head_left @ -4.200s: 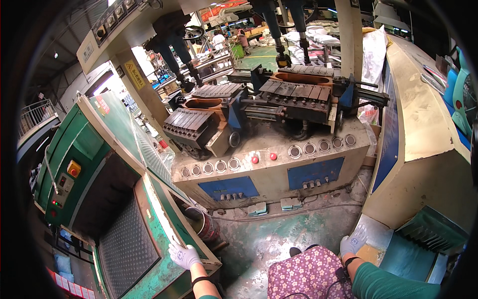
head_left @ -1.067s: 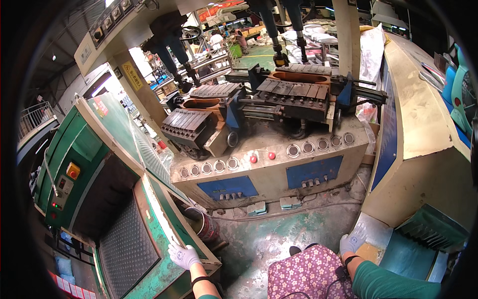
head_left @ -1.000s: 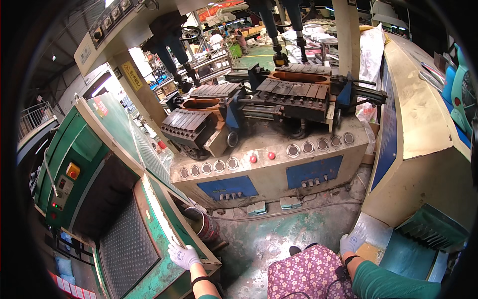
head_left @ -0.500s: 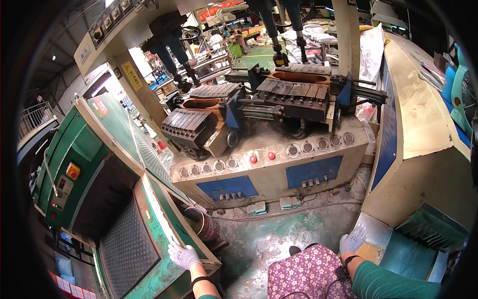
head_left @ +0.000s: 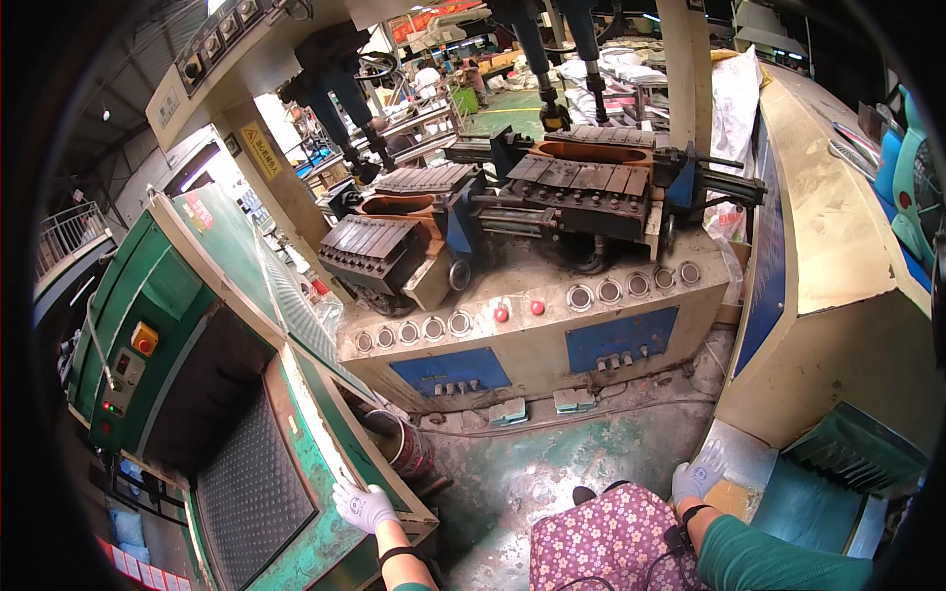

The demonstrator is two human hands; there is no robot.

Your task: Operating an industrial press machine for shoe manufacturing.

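Gloves cover both hands, and neither has shifted over the last few seconds; nothing in the scene has changed, so the person seems to be paused, leaning rather than working. Low in the frame, left of centre, the left hand (head_left: 363,506) lies flat and released on the rim of the green machine (head_left: 325,463), fingers spread, gripping nothing. At the lower right, the right hand (head_left: 697,477) rests open on a pale slab (head_left: 734,455), just beside a brown cardboard piece (head_left: 734,497); it holds nothing either. Between the two arms sits a patch of purple flowered cloth (head_left: 611,537). Just above the left hand, a dented tin can (head_left: 404,445) stands on the stained concrete floor (head_left: 552,473). Further up, in the middle of the frame, the big press (head_left: 522,345) shows two red buttons (head_left: 514,311) in a row of round dials, with dark ribbed moulds (head_left: 581,182) on top.
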